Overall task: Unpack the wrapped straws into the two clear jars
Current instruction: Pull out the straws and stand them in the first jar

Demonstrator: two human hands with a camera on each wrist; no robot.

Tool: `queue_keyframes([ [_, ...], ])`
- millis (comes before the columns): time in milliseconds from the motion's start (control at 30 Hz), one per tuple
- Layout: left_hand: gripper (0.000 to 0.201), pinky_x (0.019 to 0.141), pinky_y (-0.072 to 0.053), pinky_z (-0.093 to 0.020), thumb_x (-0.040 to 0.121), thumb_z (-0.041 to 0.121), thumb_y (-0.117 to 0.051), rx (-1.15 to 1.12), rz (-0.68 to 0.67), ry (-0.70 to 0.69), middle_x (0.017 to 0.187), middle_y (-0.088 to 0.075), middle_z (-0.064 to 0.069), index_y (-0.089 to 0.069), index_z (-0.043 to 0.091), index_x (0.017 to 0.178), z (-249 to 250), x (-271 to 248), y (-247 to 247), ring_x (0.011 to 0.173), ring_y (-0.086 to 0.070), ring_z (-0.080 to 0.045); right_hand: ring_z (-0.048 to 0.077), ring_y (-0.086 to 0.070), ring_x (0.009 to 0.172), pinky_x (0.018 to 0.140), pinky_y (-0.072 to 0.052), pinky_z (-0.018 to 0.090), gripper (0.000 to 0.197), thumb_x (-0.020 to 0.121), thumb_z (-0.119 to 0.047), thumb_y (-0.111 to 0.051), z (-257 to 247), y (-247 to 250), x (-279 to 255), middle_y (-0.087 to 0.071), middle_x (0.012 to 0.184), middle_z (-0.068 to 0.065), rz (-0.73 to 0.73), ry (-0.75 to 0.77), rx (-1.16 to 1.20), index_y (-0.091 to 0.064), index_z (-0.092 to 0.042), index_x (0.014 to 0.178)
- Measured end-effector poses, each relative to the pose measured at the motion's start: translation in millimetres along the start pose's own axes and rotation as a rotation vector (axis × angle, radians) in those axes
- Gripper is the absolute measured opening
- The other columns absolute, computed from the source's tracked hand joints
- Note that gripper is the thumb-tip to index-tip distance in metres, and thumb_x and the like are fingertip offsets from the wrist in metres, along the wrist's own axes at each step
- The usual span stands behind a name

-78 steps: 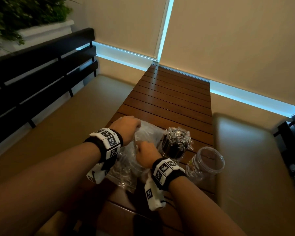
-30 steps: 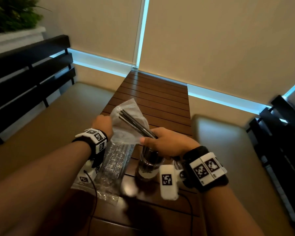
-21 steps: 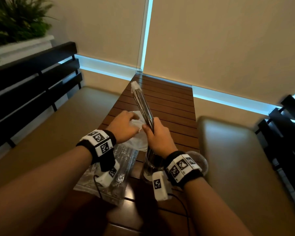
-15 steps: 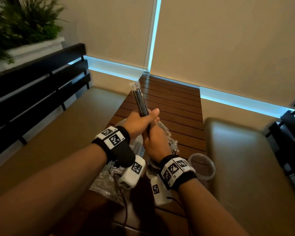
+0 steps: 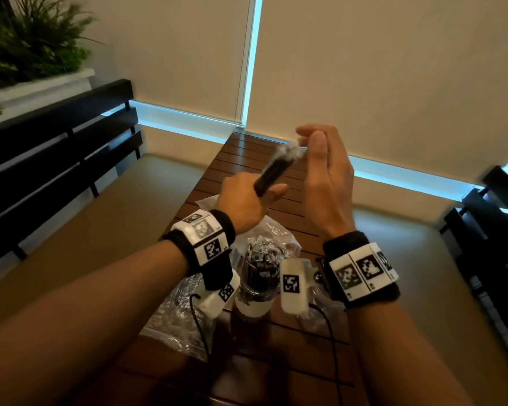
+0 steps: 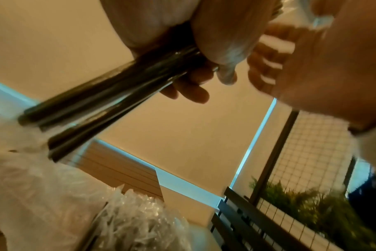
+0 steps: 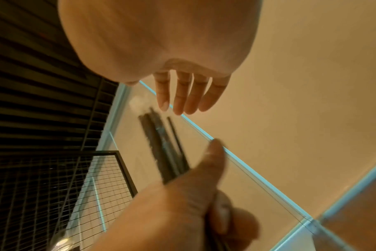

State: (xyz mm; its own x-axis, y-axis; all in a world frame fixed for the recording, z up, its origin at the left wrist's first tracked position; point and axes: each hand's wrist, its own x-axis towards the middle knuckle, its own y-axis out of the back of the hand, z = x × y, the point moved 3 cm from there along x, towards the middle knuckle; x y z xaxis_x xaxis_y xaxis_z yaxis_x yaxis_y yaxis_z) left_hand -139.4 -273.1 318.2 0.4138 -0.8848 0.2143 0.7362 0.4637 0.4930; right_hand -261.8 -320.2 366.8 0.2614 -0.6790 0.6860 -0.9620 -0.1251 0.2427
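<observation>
1. The left hand (image 5: 248, 200) grips a bundle of dark wrapped straws (image 5: 273, 175) low down, raised over the wooden table (image 5: 255, 159) and tilted away toward the right; the right hand (image 5: 324, 174) stands with fingers straight and loose at the bundle's crinkled wrapper tips (image 5: 292, 152), holding nothing
2. Below, one clear jar (image 5: 257, 276) already stands packed with straws between the wrists; the second jar is hidden behind the right wrist gear, so I cannot tell how full it is
3. Risk: the grip sits at one end only, so the straws may fan apart and a loose one slip out onto the table or the plastic bag (image 5: 173, 317)
4. Risk: the standing jar looks crowded and top-heavy, and a bundle lowered carelessly, or a wrist brushing it, could tip it
5. Risk: slick wrappers could let the bundle slide through the fist if the right hand taps the tips to even them
6. The right wrist view shows the straws (image 7: 161, 144) splaying at their far ends, one thin piece standing apart, which the head view blurs
7. The left wrist view shows the lower ends (image 6: 92, 108) jutting past the fist above the crumpled bag (image 6: 129, 220), probably uneven, though motion blur softens this
</observation>
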Motion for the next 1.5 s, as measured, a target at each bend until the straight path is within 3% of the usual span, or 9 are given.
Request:
queue_keyframes([
  [167, 0.039, 0.047, -0.035, -0.012, 0.087, 0.012, -0.064, 0.198, -0.025, -0.090, 0.056, -0.049, 0.011, -0.046, 0.028, 0.056, 7.5, -2.8, -12.7, 0.052, -0.047, -0.006, 0.004, -0.065, 0.088, 0.078, -0.053, 0.030, 0.038, 0.103, -0.024, -0.036, -0.2, -13.4, -10.0, -0.070, 0.091, -0.005, -0.143, 0.013, -0.085, -0.072, -0.014, 0.095],
  [333, 0.032, 0.054, -0.041, -0.023, 0.088, 0.030, -0.067, 0.226, -0.065, -0.120, 0.057, -0.052, 0.009, -0.051, 0.027, 0.060, -4.5, -5.3, -7.4, 0.051, -0.047, -0.007, 0.004, -0.063, 0.085, 0.071, -0.051, 0.023, 0.025, 0.097, -0.040, -0.052, 6.0, -4.7, -26.7, -0.065, 0.091, -0.012, -0.103, -0.027, -0.030, -0.063, -0.019, 0.106],
  [400, 0.011, 0.055, -0.046, -0.025, 0.092, 0.027, -0.060, 0.315, -0.063, -0.202, 0.063, -0.056, 0.008, -0.066, 0.019, 0.088, 5.5, -7.4, -7.8, 0.054, -0.050, -0.007, 0.002, -0.064, 0.077, 0.067, -0.051, 0.018, 0.029, 0.091, -0.035, -0.067, 7.3, -8.1, -32.7, -0.065, 0.086, -0.009, -0.082, -0.115, 0.080, -0.056, -0.019, 0.112],
  [567, 0.011, 0.059, -0.046, -0.025, 0.086, 0.026, -0.067, 0.298, -0.138, -0.226, 0.070, -0.058, 0.008, -0.063, 0.016, 0.086, 7.1, -12.0, -17.3, 0.063, -0.057, -0.008, -0.001, -0.057, 0.061, 0.059, -0.044, 0.012, 0.016, 0.089, -0.019, -0.069, 15.4, -11.1, -36.0, -0.057, 0.067, -0.010, 0.022, -0.126, 0.031, -0.059, -0.013, 0.079],
  [767, 0.103, 0.100, -0.047, -0.042, 0.056, 0.040, -0.090, 0.294, -0.350, 0.181, 0.135, -0.042, 0.000, -0.034, 0.021, 0.140, -85.2, -27.9, -32.2, 0.119, -0.047, -0.020, -0.003, -0.055, 0.051, 0.055, -0.046, 0.016, 0.009, 0.085, -0.011, -0.065, 51.5, 25.1, -25.4, -0.058, 0.062, -0.009, 0.294, -0.426, 0.094, -0.059, -0.012, 0.078],
  [933, 0.066, 0.091, -0.041, -0.024, 0.082, 0.029, -0.076, 0.367, -0.531, 0.169, 0.130, -0.050, 0.005, -0.045, 0.022, 0.140, -114.5, -51.5, -45.0, 0.112, -0.051, -0.015, 0.010, -0.050, 0.047, 0.049, -0.042, 0.026, 0.010, 0.079, -0.014, -0.066, 83.7, 16.0, -41.7, -0.056, 0.056, -0.007, 0.343, -0.685, 0.265, -0.057, -0.015, 0.075],
  [1167, 0.055, 0.100, -0.042, -0.032, 0.090, 0.052, -0.057, 0.542, -0.727, 0.198, 0.142, -0.046, -0.002, -0.046, 0.031, 0.140, -134.1, -56.7, -66.2, 0.125, -0.050, -0.022, 0.008, -0.049, 0.042, 0.041, -0.041, 0.024, 0.007, 0.083, -0.006, -0.065, 107.3, -13.2, -78.0, -0.055, 0.061, 0.000, 0.234, -0.895, 0.296, -0.058, -0.006, 0.085],
  [1300, 0.034, 0.084, -0.050, -0.030, 0.089, 0.048, -0.062, 0.501, -0.673, 0.186, 0.111, -0.067, 0.000, -0.066, 0.024, 0.112, -139.6, -55.8, -67.6, 0.098, -0.062, -0.017, 0.017, -0.065, 0.062, 0.063, -0.058, 0.035, 0.010, 0.077, -0.012, -0.067, 119.4, 8.3, -79.9, -0.067, 0.070, 0.001, 0.237, -0.860, 0.014, -0.062, -0.019, 0.071],
  [1500, 0.030, 0.092, -0.051, -0.037, 0.090, 0.037, -0.065, 0.441, -0.692, 0.154, 0.109, -0.069, 0.001, -0.066, 0.022, 0.116, -140.3, -50.5, -67.6, 0.099, -0.063, -0.016, 0.010, -0.060, 0.065, 0.060, -0.051, 0.022, 0.015, 0.082, -0.016, -0.065, 100.0, 22.7, -59.6, -0.062, 0.071, -0.005, 0.084, -0.537, -0.296, -0.055, -0.023, 0.073],
])
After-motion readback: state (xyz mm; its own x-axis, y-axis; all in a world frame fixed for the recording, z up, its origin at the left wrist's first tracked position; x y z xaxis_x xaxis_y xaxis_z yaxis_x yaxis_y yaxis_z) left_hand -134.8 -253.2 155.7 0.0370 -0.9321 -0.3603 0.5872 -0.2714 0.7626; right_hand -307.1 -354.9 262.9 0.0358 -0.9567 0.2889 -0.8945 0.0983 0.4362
